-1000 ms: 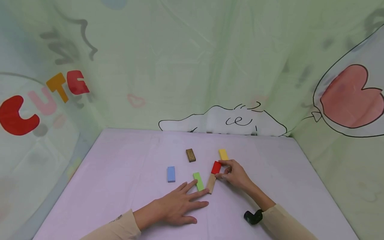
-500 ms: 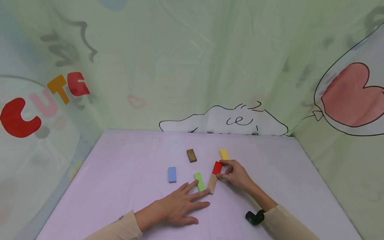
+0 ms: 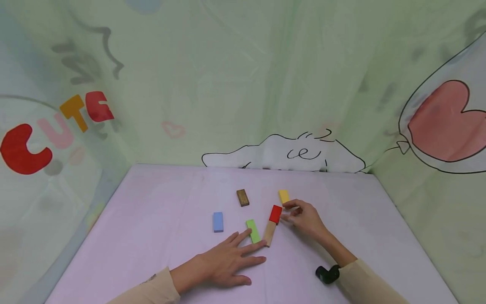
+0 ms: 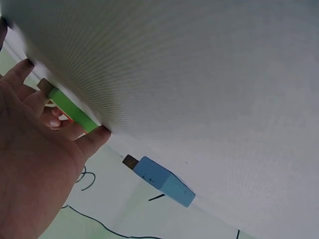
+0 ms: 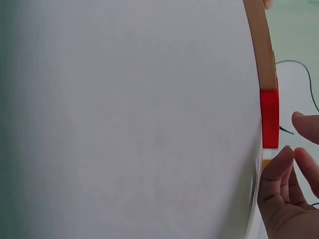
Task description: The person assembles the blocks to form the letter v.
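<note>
My left hand (image 3: 228, 260) lies palm down with fingers spread. One fingertip is at the green block (image 3: 254, 230), another at the near end of the plain wooden block (image 3: 270, 233). The red block (image 3: 275, 213) sits end to end with that wooden block, at its far end and slightly out of line. Just right of the red block is my right hand (image 3: 306, 219), thumb and forefinger parted and nothing between them. In the right wrist view a gap shows between these fingers and the red block (image 5: 270, 119). Beyond the hand lies the yellow block (image 3: 284, 196), partly covered by the fingers.
A dark brown block (image 3: 243, 197) lies farther back, and a blue block (image 3: 218, 222) is left of the green one. By the right sleeve is a small black object (image 3: 327, 274). Printed cloth walls (image 3: 243, 84) enclose the pale tabletop (image 3: 159, 202).
My right hand has let go of the red block and moved slightly to the right, its fingers parting. My left hand and the other blocks stay as they were.
</note>
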Tool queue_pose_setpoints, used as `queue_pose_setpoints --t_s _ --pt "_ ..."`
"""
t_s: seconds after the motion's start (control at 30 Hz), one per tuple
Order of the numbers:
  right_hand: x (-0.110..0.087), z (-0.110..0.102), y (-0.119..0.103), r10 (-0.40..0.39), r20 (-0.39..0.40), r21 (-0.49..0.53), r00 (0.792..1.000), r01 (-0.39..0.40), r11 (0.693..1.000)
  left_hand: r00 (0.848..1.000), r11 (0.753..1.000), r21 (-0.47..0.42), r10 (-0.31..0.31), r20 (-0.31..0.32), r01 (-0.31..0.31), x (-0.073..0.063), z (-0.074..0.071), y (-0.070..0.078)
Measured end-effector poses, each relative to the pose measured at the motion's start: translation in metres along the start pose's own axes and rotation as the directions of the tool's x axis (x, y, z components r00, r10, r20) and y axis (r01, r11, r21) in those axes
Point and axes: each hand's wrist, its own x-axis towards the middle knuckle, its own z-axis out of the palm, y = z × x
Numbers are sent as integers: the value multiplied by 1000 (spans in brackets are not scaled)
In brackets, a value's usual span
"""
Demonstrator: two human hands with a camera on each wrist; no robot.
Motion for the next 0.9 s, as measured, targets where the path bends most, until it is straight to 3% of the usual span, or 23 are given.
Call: queue_pose_setpoints --t_s 0.2,0.57,0.9 --pt "13 -14 10 -31 2 0 1000 31 1000 1000 1000 4 -1 -3 1 0 1 -1" --pt "38 -34 40 -59 135 59 989 51 997 1000 1000 -10 -4 12 4 0 0 -1" --pt "56 -38 44 -32 234 86 972 12 996 1000 999 -34 -14 28 15 1 -1 -1"
